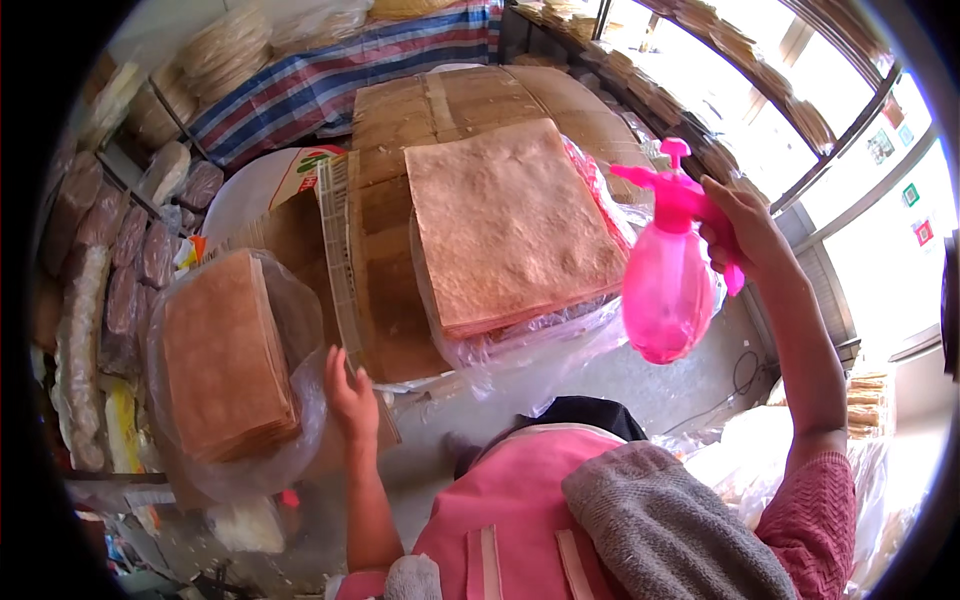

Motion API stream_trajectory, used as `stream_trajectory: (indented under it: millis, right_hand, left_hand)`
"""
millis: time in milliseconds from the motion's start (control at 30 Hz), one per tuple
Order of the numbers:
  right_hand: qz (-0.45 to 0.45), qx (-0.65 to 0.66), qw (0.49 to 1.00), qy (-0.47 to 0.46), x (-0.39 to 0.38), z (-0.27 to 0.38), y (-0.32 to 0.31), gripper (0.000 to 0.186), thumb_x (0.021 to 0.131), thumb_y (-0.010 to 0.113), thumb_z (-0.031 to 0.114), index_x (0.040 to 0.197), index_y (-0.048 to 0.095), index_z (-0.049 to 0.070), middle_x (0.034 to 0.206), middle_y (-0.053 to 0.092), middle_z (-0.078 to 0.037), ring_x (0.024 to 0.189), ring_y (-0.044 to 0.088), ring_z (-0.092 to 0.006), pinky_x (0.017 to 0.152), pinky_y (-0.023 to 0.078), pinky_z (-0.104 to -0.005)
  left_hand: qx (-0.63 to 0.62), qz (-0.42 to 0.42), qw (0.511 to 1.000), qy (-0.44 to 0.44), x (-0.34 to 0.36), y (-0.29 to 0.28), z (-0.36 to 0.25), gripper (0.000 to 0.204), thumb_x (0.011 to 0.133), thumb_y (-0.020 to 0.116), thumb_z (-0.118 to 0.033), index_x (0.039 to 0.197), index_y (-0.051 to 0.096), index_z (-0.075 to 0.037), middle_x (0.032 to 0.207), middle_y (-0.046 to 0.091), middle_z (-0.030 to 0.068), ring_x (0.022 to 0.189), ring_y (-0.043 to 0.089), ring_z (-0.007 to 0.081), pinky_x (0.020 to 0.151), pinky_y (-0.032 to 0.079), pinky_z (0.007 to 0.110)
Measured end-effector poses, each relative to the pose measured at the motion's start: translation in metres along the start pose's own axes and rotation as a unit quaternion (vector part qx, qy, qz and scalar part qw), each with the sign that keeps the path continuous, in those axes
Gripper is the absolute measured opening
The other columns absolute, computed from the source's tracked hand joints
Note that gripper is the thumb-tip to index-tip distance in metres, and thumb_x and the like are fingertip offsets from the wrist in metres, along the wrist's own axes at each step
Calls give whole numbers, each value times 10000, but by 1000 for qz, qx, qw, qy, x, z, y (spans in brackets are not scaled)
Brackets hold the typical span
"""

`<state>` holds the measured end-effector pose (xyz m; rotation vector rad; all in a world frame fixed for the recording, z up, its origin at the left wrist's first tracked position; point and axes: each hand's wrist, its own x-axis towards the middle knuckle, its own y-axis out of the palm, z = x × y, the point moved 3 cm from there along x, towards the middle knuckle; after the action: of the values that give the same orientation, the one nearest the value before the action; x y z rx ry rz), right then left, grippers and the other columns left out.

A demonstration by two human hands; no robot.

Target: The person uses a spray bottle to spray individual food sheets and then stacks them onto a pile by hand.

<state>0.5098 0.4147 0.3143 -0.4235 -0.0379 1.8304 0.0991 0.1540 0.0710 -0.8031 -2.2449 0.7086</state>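
My right hand [742, 228] grips the handle of a pink pump spray bottle [668, 290], holding it up at the right of a large stack of brown sheets [515, 225]. The bottle is see-through and upright, with liquid in its lower part. That stack lies on clear plastic, its top sheet wrinkled and bumpy. Lower left, my left hand [352, 398] hangs in the air with fingers apart and nothing in them. It is nearest to a smaller stack of brown sheets [225, 355], which also rests on clear plastic.
Flattened cardboard [430, 105] covers the surface under the large stack. A striped cloth [340, 75] hangs behind. Shelves of wrapped packages [125, 245] line the left; racks of thin sheets [720, 55] run along the right. A grey towel [670, 525] lies over my pink apron [500, 490].
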Motion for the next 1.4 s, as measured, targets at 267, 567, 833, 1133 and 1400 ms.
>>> stream_trajectory:
  millis: [267, 567, 833, 1133, 1400]
  right_hand:
    - [-95, -10, 994, 48, -76, -55, -43, 462, 879, 541, 464, 824, 608, 10, 513, 515, -31, 344, 450, -97, 327, 353, -216]
    - [-125, 136, 982, 32, -141, -122, -58, 438, 903, 516, 424, 861, 590, -6, 519, 510, -40, 348, 445, -98, 327, 339, -212]
    - [-145, 193, 970, 26, -170, -135, -54, 378, 896, 548, 356, 853, 576, -19, 547, 521, -46, 386, 455, -95, 348, 331, -215]
    - [-144, 196, 970, 14, -184, -143, -52, 369, 885, 564, 352, 843, 575, -14, 552, 518, -34, 400, 454, -89, 358, 316, -213]
    - [-145, 194, 970, 18, -181, -140, -50, 374, 906, 523, 374, 783, 538, 22, 516, 511, -50, 359, 431, -91, 331, 300, -216]
  left_hand:
    - [-71, 154, 927, 336, 41, 96, -170, 499, 803, 648, -212, 1221, 485, 9, 1306, 443, 183, 1241, 387, 336, 1022, 326, 437]
    - [123, 361, 842, 381, 61, 187, -201, 806, 715, 674, -508, 1256, 449, 46, 1352, 384, 232, 1264, 344, 381, 1034, 326, 419]
    - [144, 418, 787, 430, 72, 186, -213, 681, 797, 599, -486, 1235, 475, 20, 1320, 408, 262, 1230, 392, 389, 1008, 361, 412]
    - [169, 339, 764, 522, 66, 194, -213, 485, 869, 519, -250, 1259, 433, 25, 1168, 511, 273, 1055, 541, 405, 851, 493, 427]
    - [183, 166, 837, 488, 84, 156, -261, 98, 863, 459, -81, 897, 488, 7, 830, 613, 184, 732, 639, 309, 529, 527, 389]
